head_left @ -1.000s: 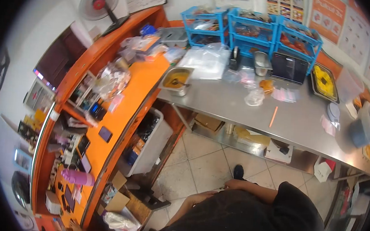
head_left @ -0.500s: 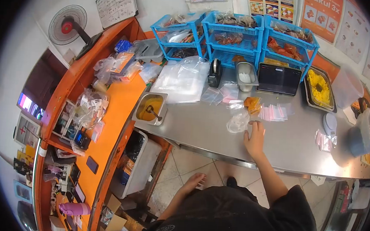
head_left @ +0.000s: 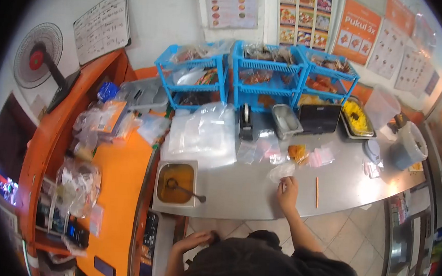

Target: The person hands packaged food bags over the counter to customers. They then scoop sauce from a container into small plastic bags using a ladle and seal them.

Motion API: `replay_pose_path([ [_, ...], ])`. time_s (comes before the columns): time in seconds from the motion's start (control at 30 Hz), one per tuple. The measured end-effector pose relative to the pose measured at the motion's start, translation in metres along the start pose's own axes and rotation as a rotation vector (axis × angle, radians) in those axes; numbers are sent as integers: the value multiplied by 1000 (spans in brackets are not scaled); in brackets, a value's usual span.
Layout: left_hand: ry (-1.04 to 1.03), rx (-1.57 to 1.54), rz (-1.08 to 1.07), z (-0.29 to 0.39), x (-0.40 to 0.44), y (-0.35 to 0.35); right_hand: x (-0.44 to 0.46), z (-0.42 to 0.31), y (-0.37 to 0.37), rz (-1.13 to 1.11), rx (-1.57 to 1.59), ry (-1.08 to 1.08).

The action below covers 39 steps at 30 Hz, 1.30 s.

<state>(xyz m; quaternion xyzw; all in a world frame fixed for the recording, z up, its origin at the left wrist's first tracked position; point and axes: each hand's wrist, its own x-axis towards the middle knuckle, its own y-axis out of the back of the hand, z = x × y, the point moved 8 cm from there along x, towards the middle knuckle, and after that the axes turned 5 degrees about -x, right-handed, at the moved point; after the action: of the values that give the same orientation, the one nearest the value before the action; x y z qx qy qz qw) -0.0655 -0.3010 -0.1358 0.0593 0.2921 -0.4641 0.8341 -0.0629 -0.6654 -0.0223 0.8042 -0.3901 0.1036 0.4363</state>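
Steel counter (head_left: 243, 191), bare along most of its front strip, goods grouped mainly towards the back, seemingly to leave working room within reach.

Clear bag (head_left: 281, 172), crumpled: lies on the counter, forward of a small orange packet (head_left: 298, 153).

Right hand (head_left: 288, 190): at the near edge of the clear bag, fingers bent; whether they pinch the plastic or only rest against it, cannot tell. The bent fingers would suit thin, slippery film.

Left hand (head_left: 199, 240): low, in front of the body, away from the counter top; its grasp, if any, cannot be told, and it is apart from the bag.

Pink packets (head_left: 322, 157): spread right of the orange packet, probably for easy picking one by one.

Orange stick (head_left: 317, 192): lies alone, right of the right hand.

Steel pan (head_left: 175, 205): front left corner, yellow-orange contents; ladle (head_left: 189, 191) leans over the rim, likely so its handle stays clean and reachable.

Plastic sheets (head_left: 203, 137): flat stack behind the pan, perhaps laid flat against creasing.

Black tape dispenser (head_left: 246, 122): upright, beside the sheets.

Blue racks (head_left: 269, 66): tiered along the back, bagged goods stacked upward, presumably sparing counter space.
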Motion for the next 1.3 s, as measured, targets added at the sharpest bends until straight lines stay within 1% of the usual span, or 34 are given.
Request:
replay_pose_path([
  [0.03,101,90,-6,-15,-14,29,6,-9,0,-27,67,-65],
  [0.07,209,177,-2,-24,-30,57,17,-21,0,-7,64,-58],
  [0.13,466,90,342,0,-80,110,31,-46,-2,25,90,25],
  [0.17,395,355,547,2,-92,160,40,-50,-8,27,92,19],
  [0.2,317,619,746,8,-103,195,55,-58,-15,29,33,90],
  [0.23,185,625,926,50,-121,191,71,-65,-25,28,-23,164],
  [0.27,49,629,1106,99,-139,184,88,-57,-47,-64,-96,118],
  [0.3,55,630,1117,110,-136,186,108,-44,-72,-155,-168,80],
  [0.37,-138,423,1188,129,-139,187,145,-16,-123,-271,-377,127],
  [0.4,-123,433,1194,135,-137,180,159,-17,-130,-230,-372,205],
  [0.43,-178,341,1173,140,-131,170,170,-19,-134,-187,-368,279],
  [0.47,-229,250,1147,143,-126,161,180,-25,-131,-39,-351,368],
  [0.5,-236,173,1108,141,-122,155,181,-31,-127,109,-334,454],
  [0.53,-215,182,1109,133,-122,157,180,-31,-127,95,-327,440],
  [0.6,-314,125,1199,109,-125,166,186,-38,-111,-93,-170,279],
  [0.63,-304,118,1206,95,-124,170,177,-40,-97,-206,-64,119],
  [0.67,-349,81,1235,85,-127,175,163,-36,-97,-216,-61,126],
  [0.7,-395,44,1264,79,-129,178,148,-24,-96,-239,-67,75],
  [0.73,-383,38,1273,76,-129,177,133,-15,-97,-267,-74,20],
  [0.77,-421,-38,1282,76,-130,178,117,-15,-101,-281,-72,24],
  [0.8,-463,-115,1290,78,-129,179,104,-21,-108,-301,-83,82],
  [0.83,-457,-122,1299,82,-126,178,95,-30,-114,-319,-94,142],
  [0.87,-463,-54,1334,90,-125,177,89,-36,-122,-328,-93,145],
  [0.9,-469,17,1365,101,-123,176,85,-47,-123,-252,-128,181],
  [0.93,-462,17,1366,110,-118,174,79,-53,-122,-177,-162,213],
  [0.97,-416,-1,1302,119,-107,171,73,-49,-133,-205,-223,220],
  [1.0,-376,-18,1241,122,-101,170,71,-44,-141,-206,-219,220],
  [1.03,-401,-22,1149,97,-87,194,71,-39,-147,-224,-251,183],
  [1.07,-398,-18,1158,104,-91,191,72,-37,-151,-243,-280,147],
  [1.13,-316,116,1049,121,-79,180,78,-39,-156,-269,-282,130],
  [1.17,-364,48,1048,122,-79,177,80,-37,-155,-292,-298,112],
  [1.2,-369,42,1047,121,-78,178,83,-35,-153,-289,-302,117],
  [1.27,-240,99,1071,110,-74,183,91,-28,-147,-273,-227,43],
  [1.3,-246,91,1076,107,-72,183,92,-28,-145,-272,-228,55],
])
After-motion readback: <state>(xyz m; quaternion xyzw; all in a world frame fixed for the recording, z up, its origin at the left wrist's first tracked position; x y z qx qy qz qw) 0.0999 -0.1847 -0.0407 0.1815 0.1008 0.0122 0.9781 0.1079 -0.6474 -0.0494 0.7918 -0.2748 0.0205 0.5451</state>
